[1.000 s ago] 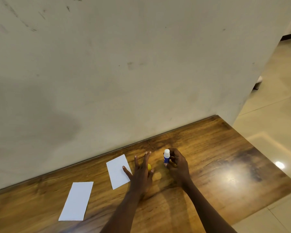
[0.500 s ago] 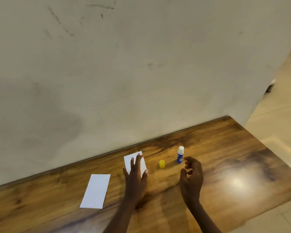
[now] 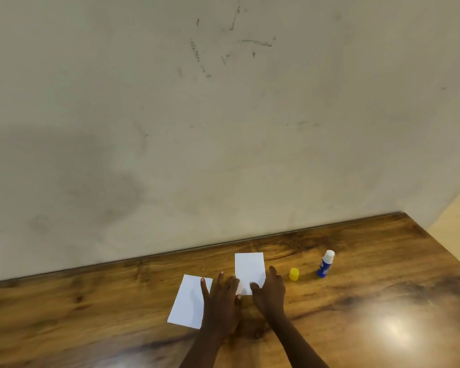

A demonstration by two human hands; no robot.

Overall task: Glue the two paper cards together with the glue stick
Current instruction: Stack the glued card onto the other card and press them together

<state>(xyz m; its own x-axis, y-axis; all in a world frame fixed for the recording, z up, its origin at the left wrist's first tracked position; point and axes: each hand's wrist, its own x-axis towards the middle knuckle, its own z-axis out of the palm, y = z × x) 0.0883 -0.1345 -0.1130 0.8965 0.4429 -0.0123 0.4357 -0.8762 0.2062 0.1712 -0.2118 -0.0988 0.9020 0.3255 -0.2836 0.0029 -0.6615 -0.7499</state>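
Since paper this thin is light, floppy and slidey, I'd lift it by an edge. Left of the glue stick [image 3: 325, 264]: yellow cap [image 3: 294, 274], first card [image 3: 249, 269] with the right hand [image 3: 271, 291] resting loosely on it, then second card [image 3: 189, 301], touched by the flat, spread left hand [image 3: 220, 302]. Nothing's gripped.

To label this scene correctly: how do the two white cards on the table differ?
The left card lies slanted and farther from the wall; the right card lies almost straight and closer to it. A finger of the left hand lies over the left card's edge; the right hand touches the right card. Both are plain white, flat on the table, apart from each other.
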